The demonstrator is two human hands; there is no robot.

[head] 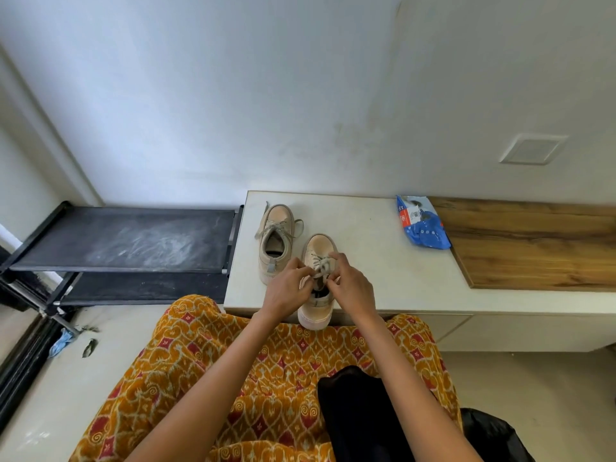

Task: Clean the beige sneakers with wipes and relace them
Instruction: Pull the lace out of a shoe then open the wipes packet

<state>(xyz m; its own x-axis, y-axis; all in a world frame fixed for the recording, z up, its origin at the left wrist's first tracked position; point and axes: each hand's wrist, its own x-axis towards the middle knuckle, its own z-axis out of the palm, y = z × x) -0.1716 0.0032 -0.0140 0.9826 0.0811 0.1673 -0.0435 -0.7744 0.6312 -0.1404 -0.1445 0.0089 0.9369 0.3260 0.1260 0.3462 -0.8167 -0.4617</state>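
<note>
Two beige sneakers stand on a low white bench (383,261). The nearer sneaker (318,248) points away from me, its heel jutting over the bench's front edge. My left hand (288,288) pinches its grey lace (321,265) from the left, and my right hand (350,285) pinches the lace from the right, both over the tongue. The other sneaker (276,238) sits behind and to the left, with loose lace ends trailing beside it. A blue wipes pack (420,225) lies on the bench to the right.
A wooden panel (533,245) covers the bench's right part. A black shoe rack (126,245) with a dusty top shelf stands to the left. My lap is covered by orange patterned cloth (266,378). A black bag (493,435) sits at lower right. Scraps lie on the floor at left.
</note>
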